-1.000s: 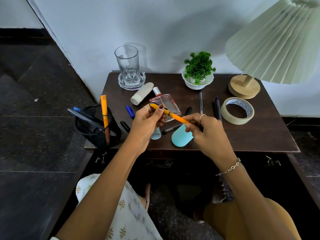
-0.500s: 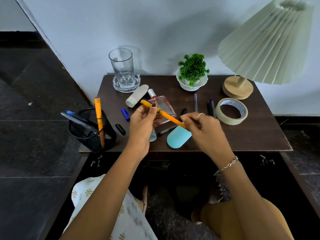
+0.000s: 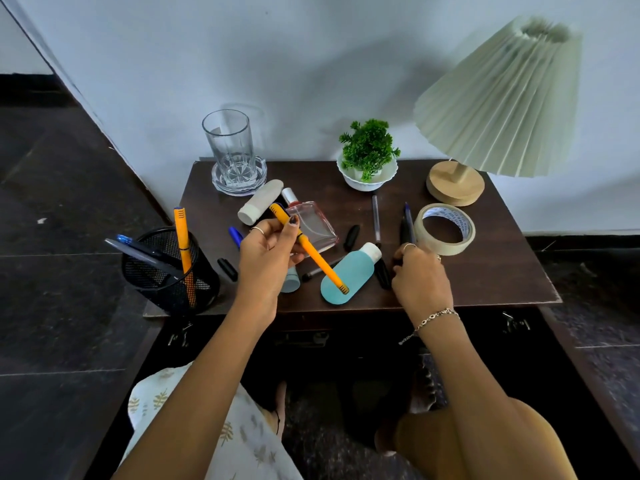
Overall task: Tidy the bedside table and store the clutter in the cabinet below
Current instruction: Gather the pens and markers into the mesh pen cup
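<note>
1. Progress so far is looking pretty early to us. We're seeing one orange pen (image 3: 183,244) and a couple of dark ones standing in the mesh pen holder (image 3: 162,271) at the front left corner of the bedside table (image 3: 485,271), and that's about it.
2. Loads are still lying loose: the teal bottle (image 3: 346,275) near the front edge, the perfume bottle (image 3: 313,226) and white tube (image 3: 261,206) mid-table, pens, caps, and the tape roll (image 3: 445,228) toward the right edge.
3. Our left hand (image 3: 266,258) is pinching another orange pen (image 3: 308,247) between thumb and fingers, up above the middle of the table.
4. That pen is running diagonally: capped end pointing toward the back left, butt end dropping toward the front edge over the teal bottle.
5. Our right hand (image 3: 420,280) is curling down on the dark pens (image 3: 407,223) beside the tape; we can't tell if it's actually gripping one.
6. Nothing is showing in the cabinet below, so we're guessing storage hasn't started.
</note>
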Action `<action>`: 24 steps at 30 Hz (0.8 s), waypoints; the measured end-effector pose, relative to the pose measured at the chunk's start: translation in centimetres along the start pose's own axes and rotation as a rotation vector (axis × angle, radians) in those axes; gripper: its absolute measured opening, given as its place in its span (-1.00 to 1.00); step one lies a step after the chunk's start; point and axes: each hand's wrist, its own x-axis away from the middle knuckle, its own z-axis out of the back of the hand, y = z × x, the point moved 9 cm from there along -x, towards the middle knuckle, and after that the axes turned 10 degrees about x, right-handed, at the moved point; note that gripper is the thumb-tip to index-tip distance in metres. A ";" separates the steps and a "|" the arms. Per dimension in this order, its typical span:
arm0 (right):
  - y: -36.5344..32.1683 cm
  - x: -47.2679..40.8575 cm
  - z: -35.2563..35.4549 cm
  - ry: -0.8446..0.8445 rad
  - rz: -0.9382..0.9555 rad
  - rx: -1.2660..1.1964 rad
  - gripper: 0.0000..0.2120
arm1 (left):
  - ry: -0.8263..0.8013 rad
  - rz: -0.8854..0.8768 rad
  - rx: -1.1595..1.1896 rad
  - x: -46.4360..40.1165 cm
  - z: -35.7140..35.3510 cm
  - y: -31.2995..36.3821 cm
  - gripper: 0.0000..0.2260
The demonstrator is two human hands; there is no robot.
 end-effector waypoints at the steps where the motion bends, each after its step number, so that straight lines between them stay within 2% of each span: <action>1: 0.1 0.1 0.0 -0.006 -0.007 0.006 -0.81 | 0.000 -0.008 -0.003 0.3 0.1 0.4 -0.90; 7: 1.1 1.0 0.1 -0.073 -0.028 0.009 -0.78 | -0.016 -0.110 -0.015 3.4 1.9 4.1 -0.93; 11: 1.4 1.4 0.3 -0.127 -0.063 -0.058 -0.67 | 0.096 -0.267 -0.028 5.1 5.6 8.7 -0.98; 17: 1.7 2.0 0.7 -0.181 -0.130 -0.233 -0.51 | 0.353 -0.564 -0.368 5.7 12.7 16.1 -0.96; 20: 1.3 2.3 0.5 -0.225 -0.147 -0.285 -0.51 | 0.416 -0.568 -0.564 5.1 14.3 16.8 -0.88; 24: 1.0 2.4 0.6 -0.239 -0.138 -0.344 -0.54 | 0.372 -0.484 -0.838 3.7 13.7 15.4 -0.73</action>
